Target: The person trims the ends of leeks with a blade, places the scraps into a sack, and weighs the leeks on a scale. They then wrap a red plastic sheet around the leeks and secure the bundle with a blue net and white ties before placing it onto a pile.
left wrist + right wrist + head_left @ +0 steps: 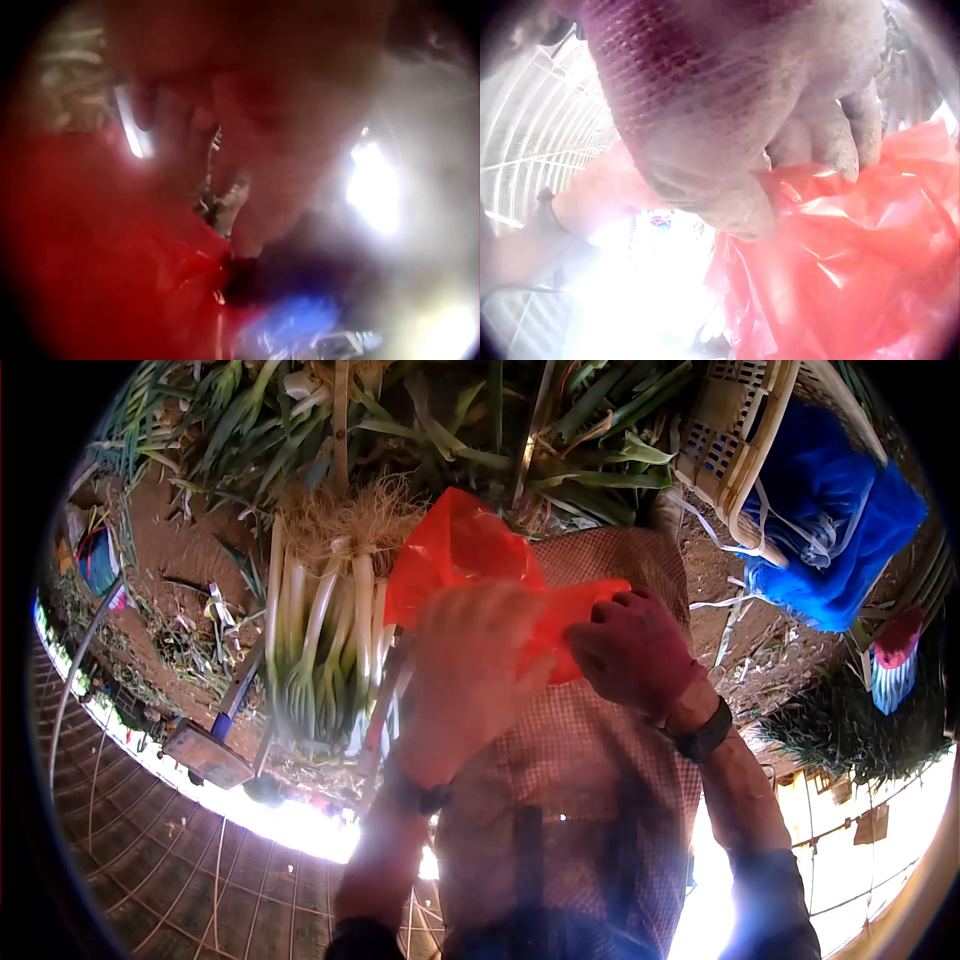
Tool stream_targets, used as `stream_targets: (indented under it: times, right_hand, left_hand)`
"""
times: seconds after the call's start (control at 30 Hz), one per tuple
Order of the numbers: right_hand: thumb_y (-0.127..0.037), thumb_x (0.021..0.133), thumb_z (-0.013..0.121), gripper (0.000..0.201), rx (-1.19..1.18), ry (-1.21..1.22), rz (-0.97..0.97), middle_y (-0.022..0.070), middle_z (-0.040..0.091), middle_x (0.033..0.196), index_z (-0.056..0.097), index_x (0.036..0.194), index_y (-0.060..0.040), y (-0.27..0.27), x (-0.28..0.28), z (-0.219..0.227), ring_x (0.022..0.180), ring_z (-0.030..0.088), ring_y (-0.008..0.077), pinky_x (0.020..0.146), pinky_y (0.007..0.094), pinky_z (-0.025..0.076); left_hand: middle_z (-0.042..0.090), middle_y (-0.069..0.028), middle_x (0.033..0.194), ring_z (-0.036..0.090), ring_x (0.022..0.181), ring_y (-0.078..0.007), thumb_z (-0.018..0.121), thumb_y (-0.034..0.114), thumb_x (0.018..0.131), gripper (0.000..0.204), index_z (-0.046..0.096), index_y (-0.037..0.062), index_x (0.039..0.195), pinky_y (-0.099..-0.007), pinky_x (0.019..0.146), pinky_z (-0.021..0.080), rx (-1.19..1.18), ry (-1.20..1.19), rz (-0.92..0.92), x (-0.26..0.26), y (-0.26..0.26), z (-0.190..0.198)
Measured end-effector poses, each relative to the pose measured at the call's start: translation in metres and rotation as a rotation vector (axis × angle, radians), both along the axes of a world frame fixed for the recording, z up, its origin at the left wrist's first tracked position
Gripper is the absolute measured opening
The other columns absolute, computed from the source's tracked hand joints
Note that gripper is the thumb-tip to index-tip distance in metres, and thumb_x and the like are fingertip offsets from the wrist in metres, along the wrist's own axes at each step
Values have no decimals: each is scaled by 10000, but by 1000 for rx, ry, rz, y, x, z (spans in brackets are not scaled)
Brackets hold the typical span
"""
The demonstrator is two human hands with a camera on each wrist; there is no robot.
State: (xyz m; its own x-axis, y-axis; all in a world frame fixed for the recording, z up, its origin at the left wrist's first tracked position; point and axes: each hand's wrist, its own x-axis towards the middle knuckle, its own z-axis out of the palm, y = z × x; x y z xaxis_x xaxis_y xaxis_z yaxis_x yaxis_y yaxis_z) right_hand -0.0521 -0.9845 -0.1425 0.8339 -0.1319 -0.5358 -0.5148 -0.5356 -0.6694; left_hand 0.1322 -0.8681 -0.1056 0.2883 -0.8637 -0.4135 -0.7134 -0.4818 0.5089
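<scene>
A red plastic bag (460, 545) is spread in front of the person's lap. The right hand (640, 655), in a dusty reddish knit glove, pinches the bag's edge between thumb and fingers, as the right wrist view shows at the crumpled red plastic (855, 240). Bare and motion-blurred, the left hand (475, 660) lies over the bag's near left part. In the left wrist view a gap shows between its thumb (251, 225) and fingers, with the red plastic (112, 247) right beside them. Left of the bag lies a bundle of leeks (320, 630), roots toward the far side.
More leeks (440, 430) are piled at the far side. A woven basket (735, 435) and a blue plastic sack (850, 520) with white straps stand at the right. A checked apron (600, 760) covers the lap. Brown soil (160, 550) lies at the left.
</scene>
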Motion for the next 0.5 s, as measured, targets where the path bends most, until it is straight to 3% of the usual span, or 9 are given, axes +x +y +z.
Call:
stream_targets:
  times: [0.07,0.13,0.2,0.27,0.33,0.37,0.4,0.47,0.5]
  right_hand:
    - [-149,784,705,44,28,-30,-29,51,648,793,703,828,-155,-8,1,5,832,636,289,791,421,495]
    - [-133,766,718,56,49,-60,-61,48,658,810,702,816,-152,-18,-1,6,838,636,290,802,418,495]
    - [-228,811,682,91,221,-132,-165,86,695,951,719,832,-148,-30,-9,3,946,645,308,883,440,490]
    - [-238,807,690,109,217,-135,-146,87,695,922,715,816,-132,-37,-14,2,910,653,305,857,424,502]
    - [-248,803,698,133,214,-148,-125,88,695,894,711,800,-116,-39,-17,0,874,661,302,832,408,513]
    - [-215,779,729,121,360,-78,-125,74,678,806,701,775,-98,-40,-19,0,790,659,271,746,396,513]
    - [-181,754,760,124,505,-7,-125,60,660,718,691,749,-79,-40,-21,1,705,658,240,661,383,513]
    - [-229,769,770,200,631,118,-139,67,636,669,674,731,-59,-45,-20,9,646,642,216,615,373,495]
    - [-278,784,780,278,758,236,-146,75,612,621,656,713,-39,-48,-14,11,588,627,192,569,362,476]
  left_hand:
    - [686,-92,1088,631,1062,-309,802,264,733,443,669,84,1116,-495,959,456,29,142,-288,3,-16,-5]
    - [692,-91,1053,643,1017,-308,796,258,737,405,684,90,1088,-487,907,478,52,180,-370,11,-2,-27]
    - [699,-90,1018,656,971,-307,790,251,740,366,699,96,1059,-478,855,500,75,225,-450,22,11,-35]
    - [702,-117,909,662,857,-334,775,244,766,294,724,82,1005,-440,731,520,156,394,-362,34,19,-29]
    - [715,-112,958,682,903,-300,743,264,794,344,720,106,1099,-421,800,534,331,459,-316,47,19,-23]
    - [729,-107,1008,702,949,-265,711,283,823,400,715,130,1193,-401,868,548,501,524,-269,53,21,-21]
    - [729,-107,1008,702,949,-265,711,283,823,400,715,130,1193,-401,868,548,504,523,-270,60,25,-20]
    - [739,-112,1079,718,971,-241,678,339,891,440,688,93,1255,-376,826,563,863,798,-9,73,32,-18]
    - [739,-112,1079,718,971,-241,678,339,891,440,688,93,1255,-376,826,563,867,781,-6,77,38,-15]
